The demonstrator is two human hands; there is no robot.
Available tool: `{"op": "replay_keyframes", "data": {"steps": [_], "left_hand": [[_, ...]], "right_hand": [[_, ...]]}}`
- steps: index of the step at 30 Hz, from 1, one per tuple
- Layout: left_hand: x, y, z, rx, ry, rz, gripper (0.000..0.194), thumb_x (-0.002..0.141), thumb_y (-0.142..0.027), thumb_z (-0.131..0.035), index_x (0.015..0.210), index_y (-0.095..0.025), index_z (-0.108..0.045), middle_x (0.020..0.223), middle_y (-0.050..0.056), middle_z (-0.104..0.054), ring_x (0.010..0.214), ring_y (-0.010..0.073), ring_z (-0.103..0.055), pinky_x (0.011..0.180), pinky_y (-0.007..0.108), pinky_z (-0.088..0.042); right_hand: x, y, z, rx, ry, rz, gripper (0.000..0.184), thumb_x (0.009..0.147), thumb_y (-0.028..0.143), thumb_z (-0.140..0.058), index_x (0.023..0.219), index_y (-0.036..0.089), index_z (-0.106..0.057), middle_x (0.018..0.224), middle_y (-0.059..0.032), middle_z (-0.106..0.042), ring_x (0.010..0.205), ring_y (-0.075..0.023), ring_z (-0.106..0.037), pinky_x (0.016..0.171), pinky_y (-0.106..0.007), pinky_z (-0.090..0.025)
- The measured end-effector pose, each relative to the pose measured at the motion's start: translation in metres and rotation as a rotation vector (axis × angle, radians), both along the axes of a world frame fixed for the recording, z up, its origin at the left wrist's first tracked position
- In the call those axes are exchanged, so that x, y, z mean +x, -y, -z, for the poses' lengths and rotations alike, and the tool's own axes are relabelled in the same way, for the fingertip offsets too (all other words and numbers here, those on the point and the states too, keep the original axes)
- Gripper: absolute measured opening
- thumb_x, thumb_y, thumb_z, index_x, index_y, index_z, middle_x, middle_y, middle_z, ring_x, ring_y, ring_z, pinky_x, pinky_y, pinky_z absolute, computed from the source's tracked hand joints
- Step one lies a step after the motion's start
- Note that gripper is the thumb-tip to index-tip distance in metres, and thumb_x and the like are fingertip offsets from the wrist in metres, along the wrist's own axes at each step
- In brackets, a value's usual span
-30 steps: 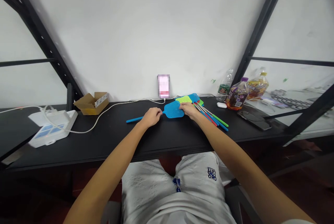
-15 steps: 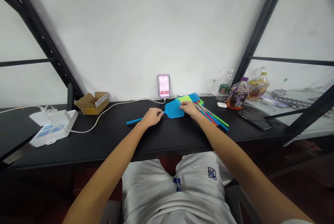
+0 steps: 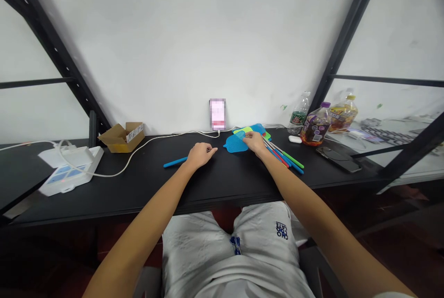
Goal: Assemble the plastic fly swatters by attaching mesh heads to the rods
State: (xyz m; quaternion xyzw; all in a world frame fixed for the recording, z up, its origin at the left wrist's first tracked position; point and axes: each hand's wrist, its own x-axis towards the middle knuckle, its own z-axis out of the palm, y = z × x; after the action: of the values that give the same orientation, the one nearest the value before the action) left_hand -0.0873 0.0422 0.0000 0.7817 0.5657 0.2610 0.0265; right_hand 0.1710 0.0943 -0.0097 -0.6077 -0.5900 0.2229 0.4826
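My left hand is closed around the rod of a blue fly swatter handle, whose thick grip sticks out to the left. My right hand pinches the right edge of a blue mesh fly swatter head. A gap of bare tabletop separates the head's short neck from my left fingers, so head and handle are apart. Close behind my right hand lies a pile of fly swatters, with a yellow-green head and a blue head showing. Their coloured handles fan out toward the right front.
A phone leans on the wall, a white cable running to it. Leftward on the black table are an open cardboard box and a white device. Bottles, a white case and a dark phone lie right.
The blue head has come away from its rod and tilted, moving slightly right with my right hand. The handle in my left hand has shifted a little left.
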Motion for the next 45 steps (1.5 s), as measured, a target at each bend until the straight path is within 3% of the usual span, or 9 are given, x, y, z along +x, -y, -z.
{"op": "replay_keyframes", "data": {"steps": [4, 6, 8, 12, 18, 22, 34, 40, 45], "left_hand": [[0.005, 0.001, 0.000, 0.028, 0.019, 0.087, 0.030, 0.090, -0.039, -0.054, 0.079, -0.019, -0.073, 0.082, 0.007, -0.072, 0.079, 0.0202, -0.064, 0.072, 0.029, -0.046], [0.008, 0.001, 0.001, 0.065, 0.030, 0.160, 0.023, 0.089, -0.030, -0.055, 0.084, -0.018, -0.073, 0.086, 0.007, -0.072, 0.082, 0.0195, -0.064, 0.075, 0.029, -0.047], [0.011, 0.000, 0.002, 0.113, 0.046, 0.225, 0.018, 0.087, -0.023, -0.056, 0.090, -0.017, -0.072, 0.091, 0.007, -0.071, 0.084, 0.0190, -0.064, 0.079, 0.030, -0.048], [0.018, 0.003, 0.004, 0.188, 0.106, 0.323, 0.017, 0.085, -0.016, -0.056, 0.096, -0.017, -0.068, 0.093, 0.006, -0.070, 0.085, 0.0178, -0.064, 0.080, 0.030, -0.050], [0.022, 0.005, 0.004, 0.199, 0.200, 0.366, 0.017, 0.085, -0.014, -0.057, 0.099, -0.018, -0.065, 0.095, 0.004, -0.070, 0.085, 0.0160, -0.065, 0.078, 0.027, -0.050], [0.018, 0.003, 0.003, 0.192, 0.144, 0.318, 0.013, 0.088, -0.020, -0.055, 0.096, -0.018, -0.066, 0.090, 0.004, -0.070, 0.082, 0.0170, -0.064, 0.076, 0.028, -0.049], [0.018, 0.009, -0.008, 0.087, 0.098, 0.247, 0.023, 0.092, -0.026, -0.051, 0.102, -0.018, -0.070, 0.090, 0.006, -0.071, 0.091, 0.0201, -0.064, 0.088, 0.031, -0.047], [0.008, 0.000, -0.002, 0.129, 0.086, 0.216, 0.020, 0.090, -0.022, -0.052, 0.099, -0.017, -0.069, 0.098, 0.008, -0.072, 0.093, 0.0206, -0.064, 0.087, 0.031, -0.047], [-0.002, -0.007, 0.004, 0.136, 0.068, 0.079, 0.019, 0.090, -0.024, -0.052, 0.099, -0.018, -0.068, 0.098, 0.008, -0.072, 0.093, 0.0217, -0.065, 0.085, 0.032, -0.048]], "right_hand": [[0.000, 0.004, -0.002, 0.125, 0.205, 0.152, 0.034, 0.068, 0.024, -0.064, 0.100, 0.012, -0.065, 0.105, -0.0141, -0.068, 0.097, -0.0265, -0.062, 0.082, -0.035, -0.047], [-0.004, 0.010, -0.005, 0.169, 0.206, 0.110, 0.024, 0.074, 0.028, -0.061, 0.092, 0.014, -0.066, 0.099, -0.0122, -0.069, 0.091, -0.0244, -0.063, 0.079, -0.033, -0.048], [-0.011, 0.018, -0.008, 0.178, 0.177, -0.058, 0.021, 0.082, 0.034, -0.055, 0.082, 0.016, -0.065, 0.080, -0.0071, -0.069, 0.077, -0.0204, -0.064, 0.069, -0.029, -0.047], [-0.032, 0.034, -0.009, 0.166, 0.185, -0.489, 0.039, 0.091, 0.050, -0.046, 0.072, 0.019, -0.060, 0.061, -0.0009, -0.062, 0.056, -0.0132, -0.057, 0.056, -0.024, -0.041], [-0.045, 0.040, -0.003, 0.104, 0.187, -0.667, 0.036, 0.093, 0.047, -0.043, 0.074, 0.019, -0.056, 0.058, 0.0027, -0.058, 0.044, -0.0084, -0.048, 0.048, -0.021, -0.035], [-0.038, 0.036, -0.008, 0.115, 0.106, -0.569, 0.039, 0.093, 0.048, -0.042, 0.067, 0.019, -0.051, 0.057, 0.0017, -0.056, 0.045, -0.0093, -0.047, 0.049, -0.022, -0.036], [-0.018, 0.022, -0.016, 0.238, 0.100, -0.028, 0.038, 0.092, 0.039, -0.038, 0.057, 0.022, -0.042, 0.055, -0.0005, -0.047, 0.060, -0.0161, -0.045, 0.057, -0.027, -0.034], [-0.002, 0.019, -0.023, 0.270, 0.055, 0.201, 0.034, 0.090, 0.029, -0.038, 0.056, 0.023, -0.035, 0.054, 0.0010, -0.040, 0.058, -0.0154, -0.038, 0.058, -0.029, -0.030], [0.009, 0.016, -0.026, 0.222, -0.010, 0.317, 0.034, 0.088, 0.026, -0.037, 0.054, 0.023, -0.036, 0.053, 0.0003, -0.042, 0.058, -0.0157, -0.039, 0.060, -0.029, -0.030]]}}
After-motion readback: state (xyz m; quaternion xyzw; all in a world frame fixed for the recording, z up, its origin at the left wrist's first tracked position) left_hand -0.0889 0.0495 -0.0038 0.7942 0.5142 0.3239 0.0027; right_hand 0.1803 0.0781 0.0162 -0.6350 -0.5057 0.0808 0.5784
